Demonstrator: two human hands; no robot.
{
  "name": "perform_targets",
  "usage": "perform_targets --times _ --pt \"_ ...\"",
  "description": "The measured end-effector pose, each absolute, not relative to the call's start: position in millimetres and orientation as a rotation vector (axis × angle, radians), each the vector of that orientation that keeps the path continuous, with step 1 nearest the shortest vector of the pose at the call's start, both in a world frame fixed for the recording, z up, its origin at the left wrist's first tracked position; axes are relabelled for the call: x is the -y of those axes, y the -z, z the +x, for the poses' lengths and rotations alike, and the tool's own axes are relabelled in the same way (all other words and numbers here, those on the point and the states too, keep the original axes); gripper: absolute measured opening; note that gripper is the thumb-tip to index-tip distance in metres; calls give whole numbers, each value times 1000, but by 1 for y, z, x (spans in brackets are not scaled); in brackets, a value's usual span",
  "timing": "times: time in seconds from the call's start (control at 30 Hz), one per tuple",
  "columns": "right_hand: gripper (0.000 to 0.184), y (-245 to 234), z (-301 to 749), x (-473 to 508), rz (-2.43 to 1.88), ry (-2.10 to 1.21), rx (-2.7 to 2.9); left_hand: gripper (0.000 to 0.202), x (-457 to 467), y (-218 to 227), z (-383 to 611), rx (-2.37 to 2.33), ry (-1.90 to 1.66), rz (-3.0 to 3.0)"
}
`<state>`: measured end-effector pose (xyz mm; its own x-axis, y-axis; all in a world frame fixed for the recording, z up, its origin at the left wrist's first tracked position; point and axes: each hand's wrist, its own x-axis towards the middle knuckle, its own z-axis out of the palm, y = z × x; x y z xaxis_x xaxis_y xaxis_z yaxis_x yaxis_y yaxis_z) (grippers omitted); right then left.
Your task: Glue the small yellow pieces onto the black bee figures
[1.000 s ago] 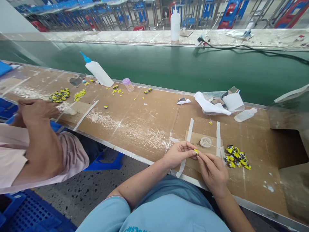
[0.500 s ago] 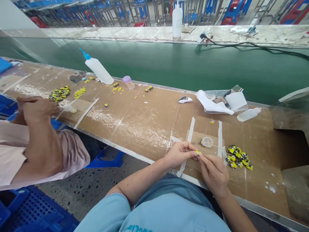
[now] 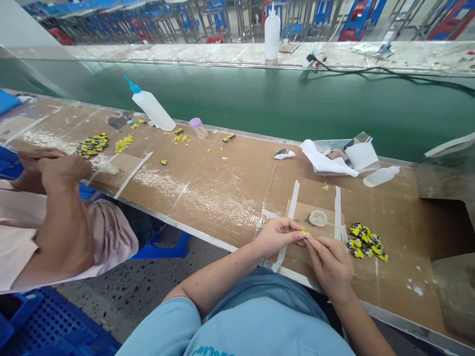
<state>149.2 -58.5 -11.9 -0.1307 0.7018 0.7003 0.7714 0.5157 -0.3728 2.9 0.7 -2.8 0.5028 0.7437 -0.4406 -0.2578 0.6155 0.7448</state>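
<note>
The left hand (image 3: 280, 233) grips a small yellow piece (image 3: 304, 234) between thumb and fingers, over the table (image 3: 222, 183) and on the near side of a clear round cup (image 3: 318, 218). The right hand (image 3: 333, 267) has its fingers drawn together, tips at the same piece; whether they also grip it cannot be determined. The cup sits between two strips of white tape (image 3: 338, 207). A pile of yellow-and-black pieces (image 3: 367, 241) lies right of the cup, near the right hand.

Bright, diffuse light; glare speckles the brown tabletop (image 3: 230, 184); far stools (image 3: 359, 21) blur.
</note>
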Motion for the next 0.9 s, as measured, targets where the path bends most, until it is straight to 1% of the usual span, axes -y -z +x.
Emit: perform_targets --times 0.37,0.47,0.9 --pt "21 7 144 56 -1273 87 1790 45 -5 3 -4 -731 -562 637" --pt "16 6 143 56 -1254 38 1777 46 -6 4 -5 -728 -523 611" --pt "5 5 143 56 -1264 -56 1710 48 -10 4 -5 -683 -453 580"
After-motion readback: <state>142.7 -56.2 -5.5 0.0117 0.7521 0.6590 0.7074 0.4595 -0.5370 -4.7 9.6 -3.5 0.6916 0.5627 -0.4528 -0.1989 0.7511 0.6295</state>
